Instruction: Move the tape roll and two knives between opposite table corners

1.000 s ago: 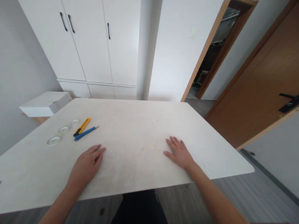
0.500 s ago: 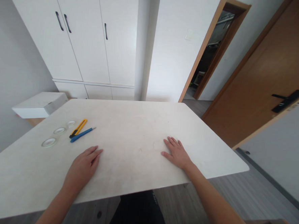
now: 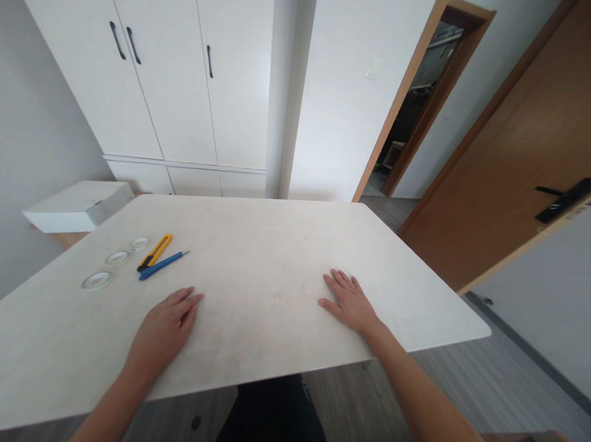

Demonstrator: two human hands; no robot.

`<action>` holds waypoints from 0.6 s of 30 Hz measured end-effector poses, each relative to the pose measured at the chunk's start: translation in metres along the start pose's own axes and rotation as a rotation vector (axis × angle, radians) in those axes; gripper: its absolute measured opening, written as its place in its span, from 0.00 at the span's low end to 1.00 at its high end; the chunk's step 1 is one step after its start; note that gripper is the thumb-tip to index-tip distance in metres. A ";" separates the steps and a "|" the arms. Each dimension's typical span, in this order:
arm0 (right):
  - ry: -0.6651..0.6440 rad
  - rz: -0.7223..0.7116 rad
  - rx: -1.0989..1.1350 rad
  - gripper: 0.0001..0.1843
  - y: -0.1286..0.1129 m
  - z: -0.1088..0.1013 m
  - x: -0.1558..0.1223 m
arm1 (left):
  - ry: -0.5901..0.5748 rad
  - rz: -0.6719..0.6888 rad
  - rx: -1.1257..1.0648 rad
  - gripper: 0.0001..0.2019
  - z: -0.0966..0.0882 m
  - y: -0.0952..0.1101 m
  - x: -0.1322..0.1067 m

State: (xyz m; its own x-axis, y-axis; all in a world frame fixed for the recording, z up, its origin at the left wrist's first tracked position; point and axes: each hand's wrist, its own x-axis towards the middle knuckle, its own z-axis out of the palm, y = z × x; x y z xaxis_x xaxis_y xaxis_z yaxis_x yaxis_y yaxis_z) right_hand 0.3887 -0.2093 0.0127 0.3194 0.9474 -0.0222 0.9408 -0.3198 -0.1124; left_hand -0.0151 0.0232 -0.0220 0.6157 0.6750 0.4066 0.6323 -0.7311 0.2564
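Observation:
My left hand (image 3: 164, 330) rests on the white table (image 3: 244, 244) with its fingers stretched out and nothing held. Over to the right, my right hand (image 3: 349, 301) lies flat on the same tabletop, fingers apart. Beyond my left hand is a blue pen-like tool (image 3: 162, 266) with a thin metallic tip pointing right. A yellow utility knife (image 3: 155, 252) with a black end lies just behind it, the two close together at their left ends. Left of them, three rolls of clear tape lie flat in a slanting row: a near one (image 3: 96, 280), a middle one (image 3: 118, 257) and a far one (image 3: 139, 243).
A white box (image 3: 79, 204) stands past the table's left edge. White cabinets (image 3: 149, 72) with dark handles rise behind the table. At the right are a brown door (image 3: 525, 142) and an open doorway. A patterned item lies at the bottom right corner.

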 end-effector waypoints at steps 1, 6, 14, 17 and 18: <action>0.005 -0.002 -0.001 0.47 0.000 0.000 0.000 | 0.001 0.002 0.000 0.24 0.000 0.000 0.000; 0.014 -0.006 -0.006 0.47 0.003 0.005 0.000 | 0.015 -0.004 0.004 0.24 0.000 0.000 0.000; 0.022 -0.010 -0.005 0.46 0.003 0.004 0.001 | 0.016 0.003 0.010 0.24 -0.001 0.001 0.001; 0.034 -0.006 0.001 0.45 0.003 0.004 0.000 | 0.012 -0.001 0.015 0.23 -0.002 0.002 0.001; 0.042 -0.007 0.006 0.45 0.004 0.005 0.000 | 0.011 -0.001 0.015 0.23 -0.002 0.003 0.001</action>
State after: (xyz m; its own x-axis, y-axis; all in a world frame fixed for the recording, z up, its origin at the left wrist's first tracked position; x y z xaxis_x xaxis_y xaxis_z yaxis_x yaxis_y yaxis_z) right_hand 0.3916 -0.2105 0.0071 0.3170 0.9482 0.0202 0.9425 -0.3126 -0.1180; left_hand -0.0136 0.0219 -0.0194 0.6098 0.6747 0.4159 0.6399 -0.7287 0.2439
